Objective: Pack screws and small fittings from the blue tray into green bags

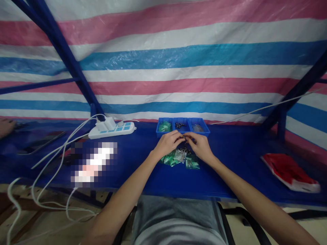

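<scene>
My left hand (170, 141) and my right hand (199, 144) meet just in front of the blue three-part bin (163, 134). Fingers of both are pinched together around something small and dark, too tiny to name. Below them on the table lie green packets (169, 159), a clear packet of small metal pieces (180, 155) and another small packet (192, 161). Some dark little parts are scattered just under my fingertips. The bin's left compartment holds green pieces (165, 126), the middle one dark metal parts (180, 125), the right one greyish pieces (197, 128).
A white power strip (112, 130) with plugs and trailing cables stands at the back left of the blue table (143, 180). Beside it lies a flat dark phone-like device (42, 142). Another person's hand (6, 127) rests at the far left. A red and white package (290, 172) lies right.
</scene>
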{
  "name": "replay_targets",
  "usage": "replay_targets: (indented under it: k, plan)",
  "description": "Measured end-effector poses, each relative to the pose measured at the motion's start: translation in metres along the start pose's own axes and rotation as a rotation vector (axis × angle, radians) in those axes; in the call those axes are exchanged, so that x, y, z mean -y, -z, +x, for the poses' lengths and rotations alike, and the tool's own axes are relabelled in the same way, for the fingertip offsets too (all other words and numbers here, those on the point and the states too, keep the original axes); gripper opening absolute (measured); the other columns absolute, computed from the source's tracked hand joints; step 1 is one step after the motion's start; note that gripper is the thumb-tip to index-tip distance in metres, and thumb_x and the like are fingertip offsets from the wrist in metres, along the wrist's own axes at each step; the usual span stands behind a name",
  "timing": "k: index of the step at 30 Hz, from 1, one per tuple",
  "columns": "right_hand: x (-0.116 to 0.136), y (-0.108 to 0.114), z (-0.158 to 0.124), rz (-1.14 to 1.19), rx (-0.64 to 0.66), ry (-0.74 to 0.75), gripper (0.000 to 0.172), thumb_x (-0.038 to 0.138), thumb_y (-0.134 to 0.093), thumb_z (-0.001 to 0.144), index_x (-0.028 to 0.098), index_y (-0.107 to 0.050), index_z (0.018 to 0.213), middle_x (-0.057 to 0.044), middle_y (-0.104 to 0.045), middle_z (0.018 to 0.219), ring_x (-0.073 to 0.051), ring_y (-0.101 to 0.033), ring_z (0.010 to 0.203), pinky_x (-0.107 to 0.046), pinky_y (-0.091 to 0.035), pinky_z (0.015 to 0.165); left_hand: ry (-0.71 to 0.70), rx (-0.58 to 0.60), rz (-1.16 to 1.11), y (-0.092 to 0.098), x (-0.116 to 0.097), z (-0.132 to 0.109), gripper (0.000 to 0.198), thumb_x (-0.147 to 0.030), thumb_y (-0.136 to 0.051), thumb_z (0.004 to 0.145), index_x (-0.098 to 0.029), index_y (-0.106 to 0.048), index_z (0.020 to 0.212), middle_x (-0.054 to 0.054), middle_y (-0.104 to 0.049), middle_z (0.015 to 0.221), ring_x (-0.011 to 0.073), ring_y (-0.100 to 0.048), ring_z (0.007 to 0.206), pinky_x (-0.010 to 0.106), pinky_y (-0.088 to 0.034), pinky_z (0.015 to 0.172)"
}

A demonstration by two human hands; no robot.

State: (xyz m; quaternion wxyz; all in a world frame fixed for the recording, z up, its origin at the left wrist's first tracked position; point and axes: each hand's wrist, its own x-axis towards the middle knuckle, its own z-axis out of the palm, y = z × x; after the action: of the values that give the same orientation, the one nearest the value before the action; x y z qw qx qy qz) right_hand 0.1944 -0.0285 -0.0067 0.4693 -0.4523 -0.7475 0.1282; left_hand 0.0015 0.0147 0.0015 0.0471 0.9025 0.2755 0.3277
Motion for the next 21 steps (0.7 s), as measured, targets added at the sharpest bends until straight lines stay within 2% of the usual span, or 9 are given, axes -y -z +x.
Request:
replay_targets:
  k: [10, 17, 21]
  plan:
    - [-0.0037, -0.0012, 0.0007, -0.050, -0.017, 0.009, 0.015, 0.026, -0.056, 0.092, 0.019, -0.068, 0.097, -0.006, -0.073, 0.088, -0.021, -0.068, 0.078, -0.031, -0.051, 0.072, 0.039, -0.028, -0.034, 0.0005, -0.0029, -0.0002, 0.029, -0.037, -0.042, 0.104, -0.018, -0.065, 0.104, 0.005, -0.065, 0.100, 0.0161, -0.064, 0.088, 0.030, -0.051, 0.081]
    - [0.0008, -0.0003, -0.0002, -0.064, 0.010, 0.019, 0.015, 0.027, -0.054, 0.095, 0.019, -0.066, 0.091, -0.003, -0.069, 0.078, -0.019, -0.063, 0.070, -0.028, -0.046, 0.069, 0.020, -0.058, -0.055, 0.0026, -0.0036, 0.0008, 0.027, -0.034, -0.042, 0.104, -0.019, -0.064, 0.111, 0.006, -0.064, 0.105, 0.0163, -0.064, 0.094, 0.030, -0.051, 0.085]
    - [0.0039, 0.0004, -0.0001, -0.075, 0.028, 0.011, 0.018, 0.028, -0.052, 0.096, 0.019, -0.066, 0.087, -0.001, -0.066, 0.072, -0.018, -0.061, 0.065, -0.027, -0.042, 0.066, 0.001, -0.048, -0.020, 0.0014, -0.0008, -0.0003, 0.024, -0.028, -0.045, 0.103, -0.019, -0.063, 0.115, 0.006, -0.064, 0.107, 0.0158, -0.064, 0.092, 0.029, -0.051, 0.082]
